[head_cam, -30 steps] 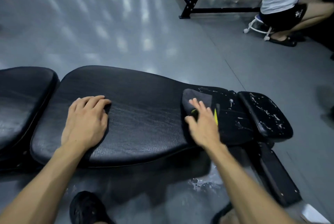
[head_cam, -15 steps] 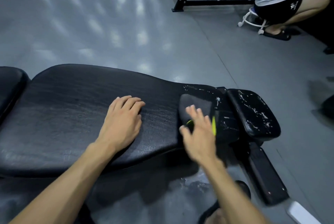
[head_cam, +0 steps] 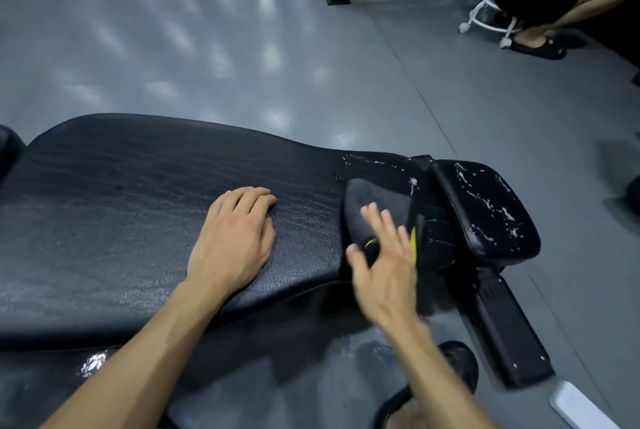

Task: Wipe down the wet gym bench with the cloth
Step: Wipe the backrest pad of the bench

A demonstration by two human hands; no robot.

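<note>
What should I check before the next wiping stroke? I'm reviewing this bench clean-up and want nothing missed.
1. Cloth under the wiping hand: ok. The right hand lies with spread fingers on the dark cloth.
2. Cloth on the bench: ok, it sits at the narrow end of the main pad.
3. Bracing hand clear of the stroke: ok. The left hand rests on the pad, apart from the cloth.
4. Wet area reached: not ok. Droplets show beyond the cloth.
5. Small end pad: not ok, wet streaks cover it.
6. Pad under the left hand dry: cannot tell.
</note>
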